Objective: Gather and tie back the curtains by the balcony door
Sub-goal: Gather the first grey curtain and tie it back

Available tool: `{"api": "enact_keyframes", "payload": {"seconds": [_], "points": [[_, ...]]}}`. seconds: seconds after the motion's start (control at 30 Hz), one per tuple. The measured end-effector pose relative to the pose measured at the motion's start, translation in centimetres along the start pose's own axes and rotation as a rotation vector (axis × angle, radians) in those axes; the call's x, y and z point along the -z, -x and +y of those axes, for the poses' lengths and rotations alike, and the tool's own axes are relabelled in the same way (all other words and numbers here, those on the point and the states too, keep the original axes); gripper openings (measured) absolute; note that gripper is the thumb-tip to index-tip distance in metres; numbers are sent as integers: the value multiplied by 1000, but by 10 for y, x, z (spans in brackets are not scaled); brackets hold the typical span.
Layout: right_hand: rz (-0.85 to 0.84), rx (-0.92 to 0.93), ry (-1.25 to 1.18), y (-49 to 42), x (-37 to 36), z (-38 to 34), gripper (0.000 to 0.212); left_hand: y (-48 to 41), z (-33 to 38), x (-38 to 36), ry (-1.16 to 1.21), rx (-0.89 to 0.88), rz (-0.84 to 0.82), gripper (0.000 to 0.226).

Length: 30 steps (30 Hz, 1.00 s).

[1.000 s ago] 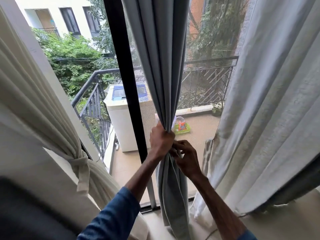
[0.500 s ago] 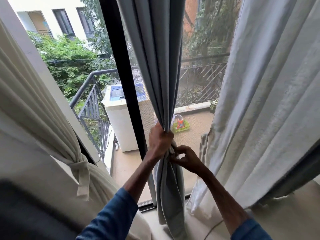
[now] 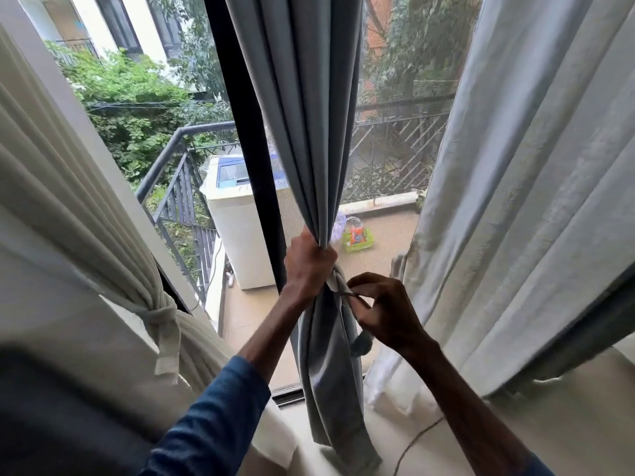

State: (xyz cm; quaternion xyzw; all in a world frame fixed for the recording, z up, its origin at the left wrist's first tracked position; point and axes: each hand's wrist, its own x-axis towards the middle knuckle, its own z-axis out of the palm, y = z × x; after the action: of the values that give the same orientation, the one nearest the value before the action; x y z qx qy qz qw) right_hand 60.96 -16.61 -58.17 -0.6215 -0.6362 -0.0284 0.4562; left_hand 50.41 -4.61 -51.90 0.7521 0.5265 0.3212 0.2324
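- Gripping the grey curtain point(image 3: 305, 97) in a fist, the left hand point(image 3: 309, 261) bunches its folds at the middle of the balcony door, beside the dark frame point(image 3: 256, 166).
- The right hand point(image 3: 388, 314) sits just beside and below it, thumb and fingertips pinching a thin tie point(image 3: 345, 293) against the bundle.
- On the left, a cream curtain point(image 3: 68, 218) is already knotted back with its band point(image 3: 165, 317).
- On the right, a pale curtain point(image 3: 532, 201) hangs loose.
- Outside, a washing machine point(image 3: 237, 235) stands on the balcony.
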Motion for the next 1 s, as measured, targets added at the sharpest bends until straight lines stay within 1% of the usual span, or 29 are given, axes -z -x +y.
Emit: {"api": "enact_keyframes", "payload": {"seconds": [0.07,0.1,0.13,0.17,0.23,0.27,0.3,0.33,0.37,0.4,0.47,0.53,0.57,0.63,0.67,0.73,0.77,0.8,0.83,0.9,0.93,1.0], "points": [[28,41,13,3,4,-7,7,2,0,-3,-19,-15,9,27],[47,20,-12,6,4,-9,7,2,1,-3,-24,-28,13,27],[68,-48,-61,8,3,-11,7,2,0,-4,-25,-33,12,27],[88,-165,-131,10,1,-10,7,3,1,-3,-23,-37,5,26],[74,-486,-349,10,-1,-5,14,4,2,-1,-8,-40,-19,20],[20,-630,-515,9,0,-2,23,4,2,-1,0,-48,-26,18],[-57,-733,-683,8,1,1,32,6,3,0,9,-63,-35,16],[-144,-795,-818,7,4,3,41,9,3,0,18,-75,-42,14],[-225,-810,-897,6,8,3,44,11,3,1,23,-87,-50,10],[-290,-795,-924,6,11,2,43,13,3,1,24,-95,-57,6],[-356,-747,-876,6,15,3,37,14,3,3,21,-102,-54,6],[-340,-680,-773,4,17,9,31,12,1,4,15,-101,-52,7],[-329,-625,-715,3,18,12,26,12,1,5,14,-105,-58,7],[-366,-501,-554,-1,18,15,14,11,0,6,-5,-117,-79,8],[-401,-456,-479,-4,19,17,19,11,-1,6,-17,-116,-89,10],[-470,-394,-406,-9,23,22,40,8,-4,9,-45,-102,-93,12],[-494,-369,-383,-12,28,26,48,6,-7,10,-57,-91,-98,15],[-510,-349,-351,-15,33,31,49,3,-10,10,-68,-87,-110,20],[-517,-332,-293,-18,38,35,44,1,-13,11,-74,-98,-126,22],[-510,-303,-150,-24,48,43,22,-2,-18,12,-42,-152,-169,24],[-492,-300,-95,-27,52,46,14,-3,-21,12,-5,-184,-191,29],[-402,-332,-25,-32,53,48,9,-4,-25,14,57,-232,-240,37]]}}
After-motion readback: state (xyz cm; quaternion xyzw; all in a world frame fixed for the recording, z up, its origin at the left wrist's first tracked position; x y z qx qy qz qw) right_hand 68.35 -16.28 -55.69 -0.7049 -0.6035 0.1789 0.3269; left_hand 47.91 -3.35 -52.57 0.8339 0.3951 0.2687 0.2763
